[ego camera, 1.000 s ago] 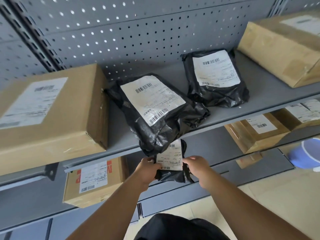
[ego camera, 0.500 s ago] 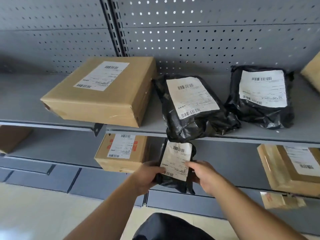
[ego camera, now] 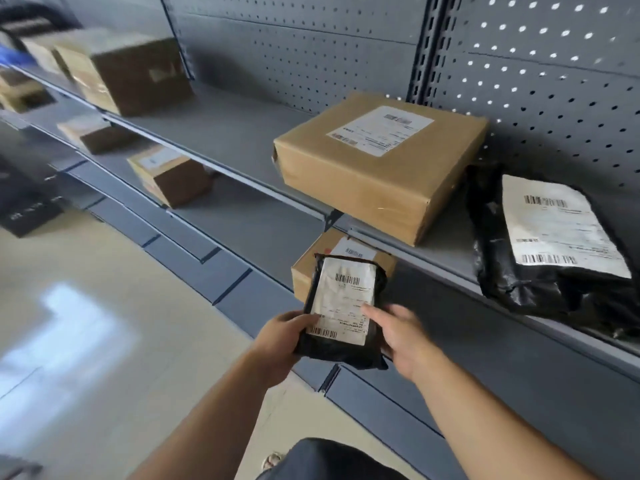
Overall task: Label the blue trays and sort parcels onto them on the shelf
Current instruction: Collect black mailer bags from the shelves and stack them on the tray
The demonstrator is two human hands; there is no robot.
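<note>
A small black poly-bag parcel (ego camera: 341, 306) with a white barcode label is held in front of the grey shelf (ego camera: 221, 133), at the height of its lower level. My left hand (ego camera: 282, 332) grips its lower left edge, thumb on the label. My right hand (ego camera: 401, 332) holds the right side with fingers under the bag and the forefinger lying on the label. On the upper shelf lie a flat cardboard box (ego camera: 377, 164) and a larger black bag parcel (ego camera: 554, 240). No blue tray shows clearly; a blurred blue patch (ego camera: 10, 57) sits at the far left.
Another cardboard box (ego camera: 346, 258) sits on the lower shelf right behind the held parcel. Several more boxes (ego camera: 128, 74) stand further left on both levels, blurred. A pegboard back panel (ego camera: 519, 81) rises behind. Tiled floor (ego camera: 86, 323) spreads to the left.
The view has swung left along the shelf. The second black bag has gone out of frame on the right. Both hands still hold the small parcel, now tilted more upright.
</note>
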